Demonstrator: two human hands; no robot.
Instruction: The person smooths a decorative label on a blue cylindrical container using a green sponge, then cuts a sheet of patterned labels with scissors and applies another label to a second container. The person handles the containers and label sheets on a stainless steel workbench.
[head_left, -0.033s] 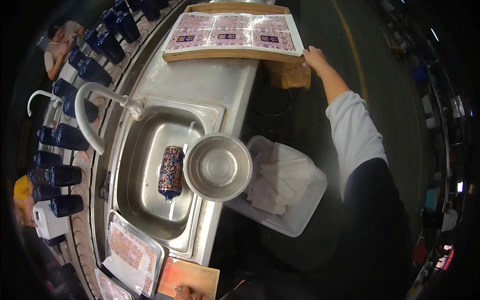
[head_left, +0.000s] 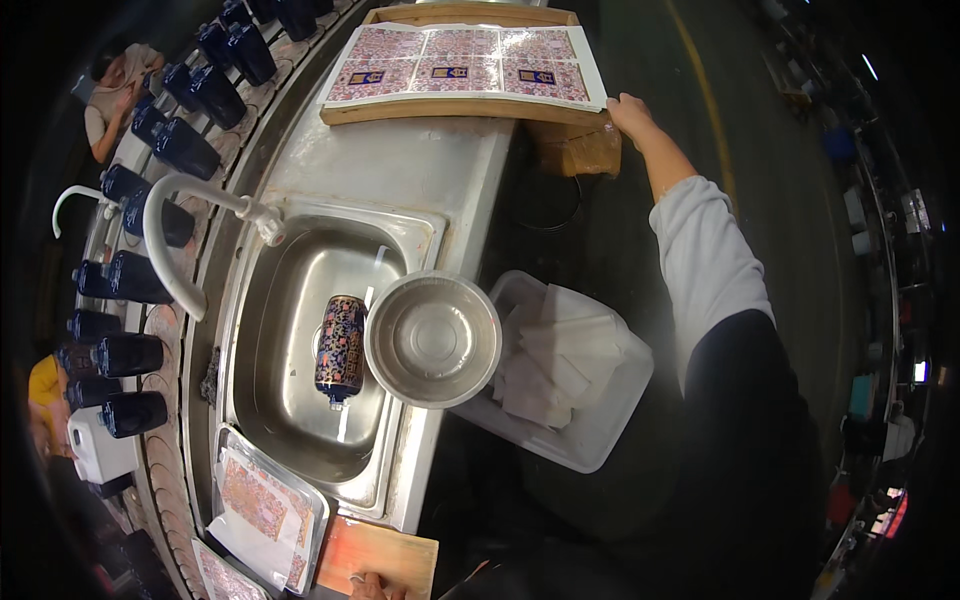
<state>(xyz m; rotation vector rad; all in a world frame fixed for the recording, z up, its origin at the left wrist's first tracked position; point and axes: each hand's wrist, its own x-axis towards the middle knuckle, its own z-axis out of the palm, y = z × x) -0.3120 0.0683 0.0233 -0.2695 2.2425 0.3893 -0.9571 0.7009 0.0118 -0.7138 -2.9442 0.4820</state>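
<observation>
Head cam: left unit of a side-by-side fisheye pair, head-worn, pointed down. Right forearm (head_left: 670, 170) enters from lower right and reaches up-frame, putting the right hand (head_left: 628, 115) upper right of center, at arm's reach from the lens. Left hand (head_left: 372, 588) is cropped by the lower edge. Looks down into the sink (head_left: 285, 325), which sits between the hands' levels, and onto the table (head_left: 370, 160) left of the right hand. Wide coverage: bottles (head_left: 217, 97) far left of the right hand, floor (head_left: 785, 210) to its right. Straight edges bow toward the dark rim.
</observation>
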